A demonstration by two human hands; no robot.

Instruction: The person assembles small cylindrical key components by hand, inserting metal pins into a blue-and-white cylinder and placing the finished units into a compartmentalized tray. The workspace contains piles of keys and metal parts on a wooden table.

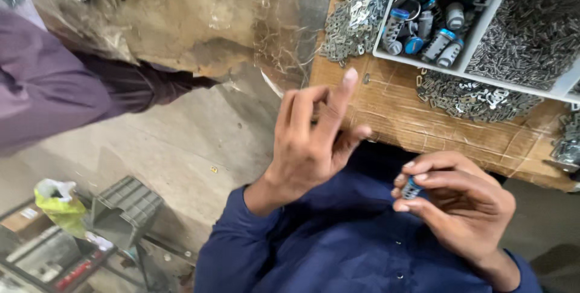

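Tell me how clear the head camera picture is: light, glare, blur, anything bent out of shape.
Head view: soft, even daylight with no hard shadows; the clear plastic sheet at top shows creases and pale glare; the left hand is slightly motion-blurred, while the right hand and the small grey-and-blue part it pinches are sharper; the white tray and wooden table look tilted and stretched near the edge.

1. I see a wooden bench (pixel 386 109) — bare planks near its edge.
2. A white tray (pixel 477 33) sits on it.
3. Metal clips (pixel 353 18) lie heaped left of the tray — another clip pile (pixel 474 96) lies below it.
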